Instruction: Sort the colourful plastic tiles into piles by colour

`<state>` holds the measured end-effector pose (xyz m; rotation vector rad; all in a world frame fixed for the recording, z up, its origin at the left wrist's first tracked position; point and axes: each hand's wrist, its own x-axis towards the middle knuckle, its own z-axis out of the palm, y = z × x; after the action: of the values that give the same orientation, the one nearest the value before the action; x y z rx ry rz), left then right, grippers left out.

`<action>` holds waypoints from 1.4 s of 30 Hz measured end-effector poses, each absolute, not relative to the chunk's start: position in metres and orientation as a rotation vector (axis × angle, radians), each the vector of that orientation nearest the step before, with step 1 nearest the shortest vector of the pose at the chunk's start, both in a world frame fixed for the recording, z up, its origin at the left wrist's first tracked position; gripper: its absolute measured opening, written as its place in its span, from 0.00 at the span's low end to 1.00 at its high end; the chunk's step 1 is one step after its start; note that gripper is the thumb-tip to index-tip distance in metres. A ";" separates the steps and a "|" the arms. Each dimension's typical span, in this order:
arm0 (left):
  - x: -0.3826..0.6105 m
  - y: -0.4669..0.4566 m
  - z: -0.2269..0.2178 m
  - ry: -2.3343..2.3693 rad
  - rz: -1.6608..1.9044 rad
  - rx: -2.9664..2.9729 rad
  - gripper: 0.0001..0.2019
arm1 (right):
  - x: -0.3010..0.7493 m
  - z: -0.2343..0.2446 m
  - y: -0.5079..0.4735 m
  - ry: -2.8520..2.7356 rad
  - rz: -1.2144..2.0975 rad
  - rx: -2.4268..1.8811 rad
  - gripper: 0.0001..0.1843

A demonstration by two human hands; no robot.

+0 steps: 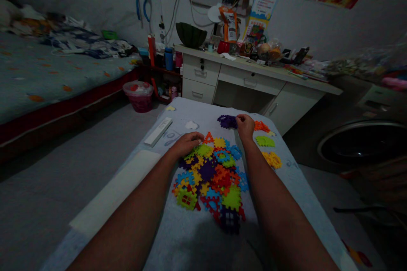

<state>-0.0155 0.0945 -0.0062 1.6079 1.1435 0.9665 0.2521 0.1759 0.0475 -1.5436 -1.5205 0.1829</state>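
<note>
A heap of colourful plastic interlocking tiles (pixel 212 175) lies in the middle of a pale cloth-covered table (pixel 197 237). My left hand (pixel 187 143) rests palm down on the heap's far left edge, fingers curled over the tiles. My right hand (pixel 245 126) reaches further away, its fingers closed on a pile of purple tiles (pixel 227 121). Sorted beside it lie orange tiles (pixel 261 126), green tiles (pixel 265 141) and yellow tiles (pixel 272 159).
A white flat box (pixel 158 131) and a small white scrap (pixel 191 125) lie on the table's far left. Beyond stand a cluttered white desk (pixel 251 78), a pink bin (pixel 140 95) and a bed (pixel 47 76) at left. A round drum (pixel 356 144) sits at right.
</note>
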 end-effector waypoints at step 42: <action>0.010 0.072 0.036 1.209 0.626 2.068 0.09 | 0.261 0.044 0.073 -2.287 0.594 -1.487 0.23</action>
<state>0.0099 0.0724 0.0361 2.0685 1.2087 0.6261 0.2611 0.0728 0.0439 -1.4870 -2.2872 0.5944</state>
